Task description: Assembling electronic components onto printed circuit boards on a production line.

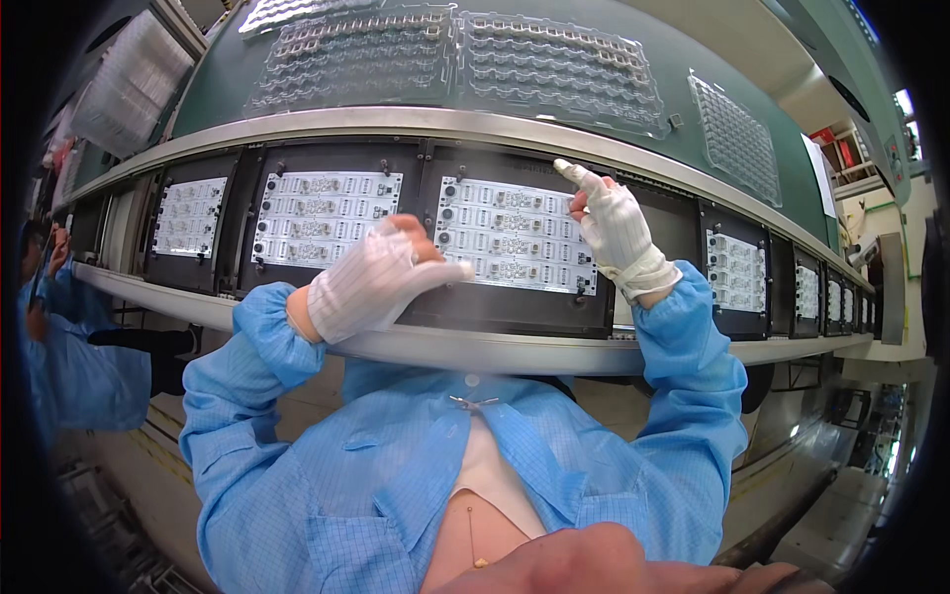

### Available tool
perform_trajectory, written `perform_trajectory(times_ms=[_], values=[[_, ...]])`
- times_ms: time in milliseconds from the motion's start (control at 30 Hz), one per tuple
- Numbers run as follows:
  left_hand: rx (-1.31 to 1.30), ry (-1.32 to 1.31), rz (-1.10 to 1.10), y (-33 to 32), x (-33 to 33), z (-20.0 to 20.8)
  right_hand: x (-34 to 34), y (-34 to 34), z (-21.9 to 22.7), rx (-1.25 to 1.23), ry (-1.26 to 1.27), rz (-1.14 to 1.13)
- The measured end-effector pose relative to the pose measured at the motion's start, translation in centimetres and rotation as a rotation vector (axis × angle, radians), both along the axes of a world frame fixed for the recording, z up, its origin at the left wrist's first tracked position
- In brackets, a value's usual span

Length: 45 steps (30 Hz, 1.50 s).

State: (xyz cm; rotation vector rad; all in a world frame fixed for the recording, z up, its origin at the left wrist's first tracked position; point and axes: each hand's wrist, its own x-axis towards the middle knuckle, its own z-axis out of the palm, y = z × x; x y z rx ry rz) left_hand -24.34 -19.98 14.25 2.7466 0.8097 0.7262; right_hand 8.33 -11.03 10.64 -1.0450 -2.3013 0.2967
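A white circuit board panel [518,236] with rows of small parts lies in a black carrier frame in front of me. My left hand [371,269], in a white glove with bare fingertips, hovers at that panel's lower left corner. Its fingers are bent and somewhat blurred, the thumb apart from them, and no object shows between. Over the panel's right edge is my right hand [618,230], gloved the same way. Its index finger stretches toward the far rail, while the other fingers bend; nothing visible is in them. A second board panel [322,220] lies left of the first, partly behind my left hand.
A metal rail [396,123] runs along the far side of the carriers. Beyond it, clear plastic trays [559,67] with small parts rest on a green surface [683,51]. More board panels [735,272] continue to the right. At far left, another person's blue sleeve [94,297] shows.
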Motion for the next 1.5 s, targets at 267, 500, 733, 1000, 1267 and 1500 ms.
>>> perform_trajectory(times_ms=[267, 500, 733, 1000, 1267, 1500], values=[[0.176, -0.320, 0.097, 3.4, 4.0, 1.3, 2.2, -0.4, 0.3, 0.069, -0.242, 0.015], [0.190, -0.422, 0.102, 4.1, 6.5, 1.7, 4.1, -1.7, 2.6, 0.100, -0.310, 0.009], [0.170, -0.425, 0.131, 3.0, 6.4, 1.8, 5.1, -3.5, 5.2, -0.076, -0.309, -0.074], [0.113, -0.404, 0.062, 1.7, 5.8, 2.0, 5.1, -5.2, 6.1, -0.026, -0.437, -0.030], [0.143, -0.336, 0.009, 0.6, 6.0, 2.3, 5.4, -8.0, 6.1, -0.016, -0.363, -0.061], [0.170, -0.299, -0.017, -0.2, 6.7, 2.0, 6.2, -9.0, 5.7, -0.074, -0.384, -0.127]])
